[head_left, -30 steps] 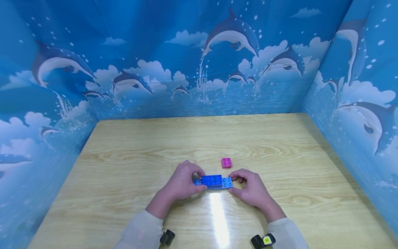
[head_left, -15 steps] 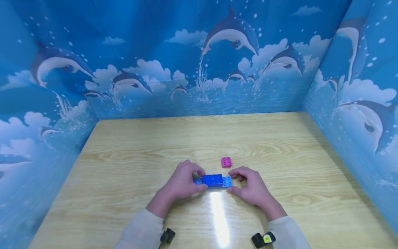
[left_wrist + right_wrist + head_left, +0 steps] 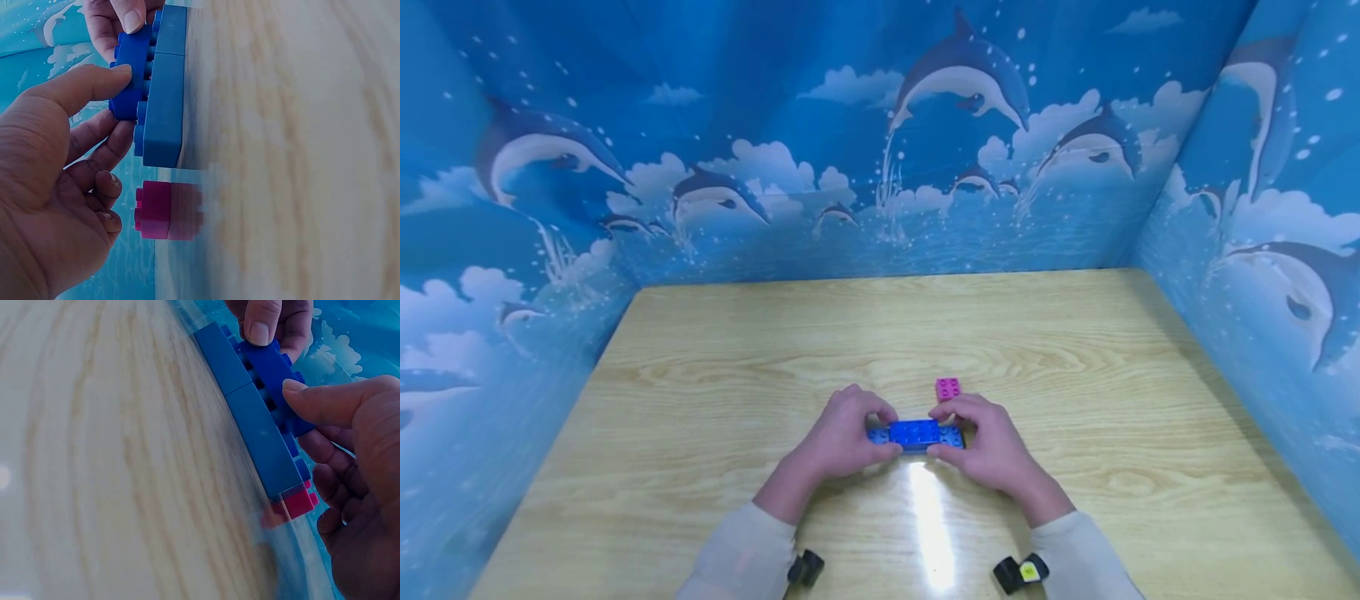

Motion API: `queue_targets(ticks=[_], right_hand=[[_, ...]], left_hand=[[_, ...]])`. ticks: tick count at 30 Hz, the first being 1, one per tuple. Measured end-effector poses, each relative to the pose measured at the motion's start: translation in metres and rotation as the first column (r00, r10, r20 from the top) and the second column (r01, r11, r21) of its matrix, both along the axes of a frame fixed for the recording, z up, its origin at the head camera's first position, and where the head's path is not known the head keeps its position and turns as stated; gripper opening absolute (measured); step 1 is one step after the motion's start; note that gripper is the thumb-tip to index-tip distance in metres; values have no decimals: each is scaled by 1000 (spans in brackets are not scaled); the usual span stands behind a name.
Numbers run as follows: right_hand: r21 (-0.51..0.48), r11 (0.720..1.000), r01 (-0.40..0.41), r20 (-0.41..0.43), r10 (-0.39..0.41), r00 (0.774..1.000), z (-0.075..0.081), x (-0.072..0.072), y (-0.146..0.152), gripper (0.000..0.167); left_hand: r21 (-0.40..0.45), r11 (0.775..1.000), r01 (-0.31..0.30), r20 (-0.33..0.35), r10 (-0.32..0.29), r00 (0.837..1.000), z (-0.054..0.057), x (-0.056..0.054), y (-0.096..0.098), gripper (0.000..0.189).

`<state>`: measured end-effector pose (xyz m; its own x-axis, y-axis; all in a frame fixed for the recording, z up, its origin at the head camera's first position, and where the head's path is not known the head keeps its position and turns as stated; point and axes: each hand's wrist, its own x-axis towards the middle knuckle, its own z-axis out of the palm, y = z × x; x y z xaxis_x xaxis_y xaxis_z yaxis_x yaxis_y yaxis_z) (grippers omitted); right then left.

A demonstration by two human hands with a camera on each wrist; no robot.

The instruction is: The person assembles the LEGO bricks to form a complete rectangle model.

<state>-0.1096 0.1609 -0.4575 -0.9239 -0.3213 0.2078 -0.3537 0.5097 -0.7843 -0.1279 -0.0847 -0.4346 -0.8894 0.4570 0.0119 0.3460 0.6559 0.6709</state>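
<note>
A dark blue toy brick (image 3: 914, 432) sits over two lighter blue bricks (image 3: 165, 106) laid end to end on the table, bridging their seam. Studs of the lower bricks show in a narrow gap beneath it. My left hand (image 3: 852, 433) pinches the dark brick's left end between thumb and fingers. At the other end, my right hand (image 3: 988, 437) pinches it the same way, the thumb (image 3: 299, 387) on its near side. Lighter blue studs stick out past both ends of the top brick.
A small pink brick (image 3: 948, 389) stands on the wooden table (image 3: 737, 342) just behind my right fingers. Dolphin-print curtains (image 3: 775, 133) rise along the table's back and sides.
My right hand has moved left, from the lighter brick's right end onto the dark blue brick. My left hand stays in place on its end.
</note>
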Motion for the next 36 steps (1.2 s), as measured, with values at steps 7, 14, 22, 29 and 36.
queue_targets(ticks=[7, 14, 22, 29, 36], right_hand=[[-22, 1000, -8, 16, 9, 1000, 0, -1, 1, 38], [-30, 999, -25, 9, 25, 1000, -1, -2, 2, 36], [-27, 999, -30, 16, 30, 999, -1, -2, 1, 36], [-33, 999, -34, 32, 36, 999, -1, -3, 2, 35], [-31, 999, -37, 42, 38, 998, 0, -4, 1, 35]], left_hand=[[16, 1000, 7, -15, -7, 1000, -3, 0, 0, 31], [25, 999, 24, -64, -23, 998, -5, 1, -1, 31], [34, 999, 27, -75, -24, 997, -8, 1, -2, 31], [70, 998, 2, -19, -1, 1000, -9, 1, -2, 31], [95, 995, -39, 26, 37, 999, -8, 2, -1, 30]])
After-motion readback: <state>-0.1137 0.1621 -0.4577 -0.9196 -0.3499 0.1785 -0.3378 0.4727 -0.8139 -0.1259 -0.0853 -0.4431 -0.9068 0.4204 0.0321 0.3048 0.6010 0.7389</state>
